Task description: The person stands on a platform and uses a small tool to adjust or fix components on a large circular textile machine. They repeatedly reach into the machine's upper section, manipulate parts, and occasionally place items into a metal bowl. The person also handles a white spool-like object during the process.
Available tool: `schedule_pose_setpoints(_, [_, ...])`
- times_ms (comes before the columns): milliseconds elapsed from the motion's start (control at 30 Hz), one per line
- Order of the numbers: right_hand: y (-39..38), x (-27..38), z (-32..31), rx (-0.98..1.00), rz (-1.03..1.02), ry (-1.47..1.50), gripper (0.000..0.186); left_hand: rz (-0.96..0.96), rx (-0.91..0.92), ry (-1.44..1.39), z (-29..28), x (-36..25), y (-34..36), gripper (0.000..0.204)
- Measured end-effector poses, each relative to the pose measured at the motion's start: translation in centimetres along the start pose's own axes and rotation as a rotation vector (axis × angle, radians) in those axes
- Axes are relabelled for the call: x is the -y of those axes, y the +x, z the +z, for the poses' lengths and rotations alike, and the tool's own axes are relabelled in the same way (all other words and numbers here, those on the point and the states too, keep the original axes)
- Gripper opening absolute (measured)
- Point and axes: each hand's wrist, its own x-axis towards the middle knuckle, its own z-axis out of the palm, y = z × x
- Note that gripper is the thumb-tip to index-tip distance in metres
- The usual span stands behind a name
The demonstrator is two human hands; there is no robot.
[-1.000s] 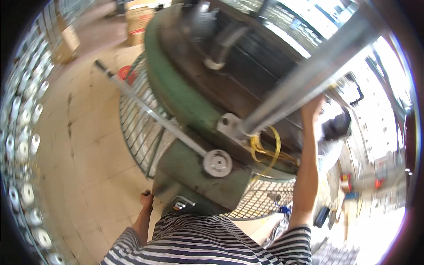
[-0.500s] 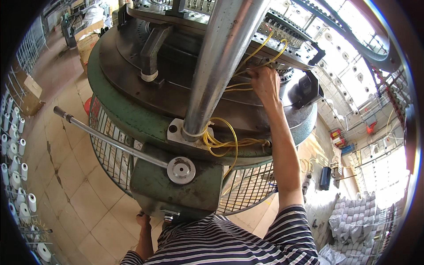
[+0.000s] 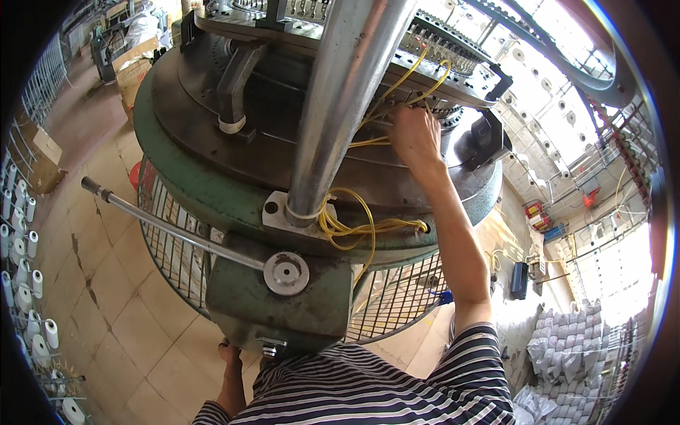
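Note:
A large circular knitting machine with a dark round bed (image 3: pixel 276 152) and a green rim (image 3: pixel 188 180) stands before me. My right hand (image 3: pixel 416 136) reaches across the bed, under the raised needle ring (image 3: pixel 453 81). Its fingers are curled in at the mechanism below the ring, and their tips are hidden. Thin yellow tubes (image 3: pixel 386 95) run beside these fingers and up to the ring. Low at the left, my left hand (image 3: pixel 229 350) is by the bottom edge of the green gearbox (image 3: pixel 283 312). Most of its fingers are too small or covered to make out.
A thick steel post (image 3: pixel 333 106) rises in front of me, with coiled yellow tubes (image 3: pixel 354 227) at its foot. A long lever (image 3: pixel 177 230) juts left from a round hub (image 3: pixel 286 273). Below is a wire guard (image 3: pixel 397 304). Yarn cones (image 3: pixel 25 297) line the left.
My view has shifted slightly, so the machine sits a little further left and lower. My right hand has turned a little, its fingers further in under the ring. The left hand stays by the gearbox.

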Motion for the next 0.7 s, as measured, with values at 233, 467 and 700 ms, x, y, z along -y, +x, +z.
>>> schedule_pose_setpoints(233, [-5.2,-2.1,-2.5,-0.343,0.376,0.154,0.019,-0.044,-0.022,-0.046,-1.2,0.5,0.6,0.015])
schedule_pose_setpoints(467, [-4.5,-2.8,-1.2,-0.017,0.317,0.386,0.022,-0.038,-0.023,-0.021,-1.9,0.9,0.9,0.015])
schedule_pose_setpoints(700, [-3.1,0.9,-1.4,-0.015,0.28,0.043,0.018,-0.017,0.008,-0.039,-1.9,1.5,1.9,0.017])
